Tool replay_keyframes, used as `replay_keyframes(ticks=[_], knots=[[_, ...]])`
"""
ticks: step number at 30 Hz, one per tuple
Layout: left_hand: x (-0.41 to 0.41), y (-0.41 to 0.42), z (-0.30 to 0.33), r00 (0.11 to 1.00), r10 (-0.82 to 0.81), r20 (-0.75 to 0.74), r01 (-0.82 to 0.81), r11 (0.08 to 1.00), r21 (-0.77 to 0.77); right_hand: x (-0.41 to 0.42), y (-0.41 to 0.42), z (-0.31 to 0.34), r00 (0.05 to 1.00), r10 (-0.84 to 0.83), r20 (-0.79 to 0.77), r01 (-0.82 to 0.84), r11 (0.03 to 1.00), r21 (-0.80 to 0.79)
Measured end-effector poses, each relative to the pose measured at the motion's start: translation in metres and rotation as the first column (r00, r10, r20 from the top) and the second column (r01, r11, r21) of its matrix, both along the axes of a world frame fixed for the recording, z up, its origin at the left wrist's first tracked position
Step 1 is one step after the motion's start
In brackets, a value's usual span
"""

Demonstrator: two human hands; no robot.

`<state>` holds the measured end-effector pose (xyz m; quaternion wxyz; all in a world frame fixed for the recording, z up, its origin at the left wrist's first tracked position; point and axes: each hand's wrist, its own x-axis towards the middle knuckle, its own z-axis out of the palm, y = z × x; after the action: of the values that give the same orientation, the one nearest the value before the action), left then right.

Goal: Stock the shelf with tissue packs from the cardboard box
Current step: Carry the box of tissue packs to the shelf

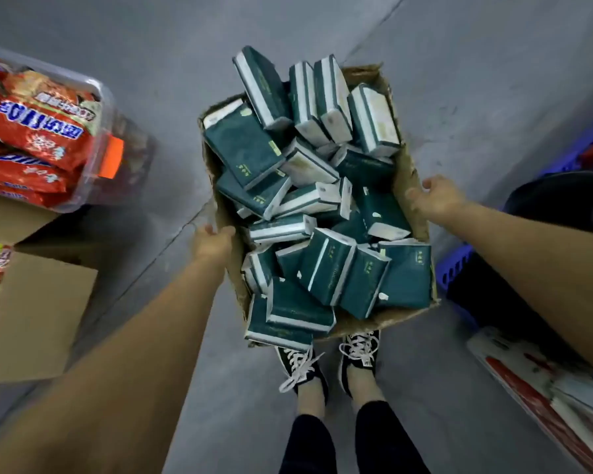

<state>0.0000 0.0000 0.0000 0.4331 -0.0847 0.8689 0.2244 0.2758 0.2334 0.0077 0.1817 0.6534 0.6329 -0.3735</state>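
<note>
View from above, looking down past both forearms. A cardboard box (pixel 408 172) is sitting between the two hands, heaped with dark green tissue packs (pixel 326 265) that are lying at all angles; several at the far end are standing on edge and rising above the rim. The left hand (pixel 213 242) is gripping the box's left wall near its middle, thumb lying over the top edge and fingers curling around the outside. The right hand (pixel 437 196) is gripping the right wall a little farther from the body than the left hand, fingers curling over the rim; the fingertips themselves are blurred. Whether the box is resting on the floor (pixel 476 80) or being held just above it cannot be told. Directly below the near end of the box, between the two forearms, a pair of black laced shoes (pixel 329 364) is standing on the grey floor. Beyond the left hand, to its outer side, a clear plastic bin (pixel 96 138) is holding red snack bags (pixel 38 128), and it is resting on another open brown carton (pixel 38 313). Beyond the right forearm, a blue crate (pixel 456 268) is sitting beside a dark round container (pixel 562 200), with red-and-white packages (pixel 541 388) lying nearer the body.
</note>
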Motion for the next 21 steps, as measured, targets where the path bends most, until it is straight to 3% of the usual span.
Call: replay_keyframes(ticks=[3, 8, 15, 21], knots=[[-0.005, -0.004, -0.021, 0.976, -0.189, -0.106, 0.185, 0.982, -0.048, 0.005, 0.007, -0.018, 0.998, 0.069, 0.002, -0.069, 0.997, 0.026], [-0.016, -0.010, -0.036, 0.813, -0.557, -0.166, 0.515, 0.823, -0.241, 0.013, 0.016, -0.038, 0.979, 0.164, 0.122, -0.162, 0.986, -0.022], [-0.023, -0.008, -0.025, 0.761, -0.634, -0.138, 0.579, 0.760, -0.294, 0.015, 0.018, -0.035, 0.960, 0.241, 0.142, -0.250, 0.967, 0.046], [-0.025, 0.007, 0.043, 0.758, -0.635, -0.150, 0.585, 0.763, -0.277, 0.017, 0.024, 0.038, 0.960, 0.253, 0.123, -0.262, 0.963, 0.063]])
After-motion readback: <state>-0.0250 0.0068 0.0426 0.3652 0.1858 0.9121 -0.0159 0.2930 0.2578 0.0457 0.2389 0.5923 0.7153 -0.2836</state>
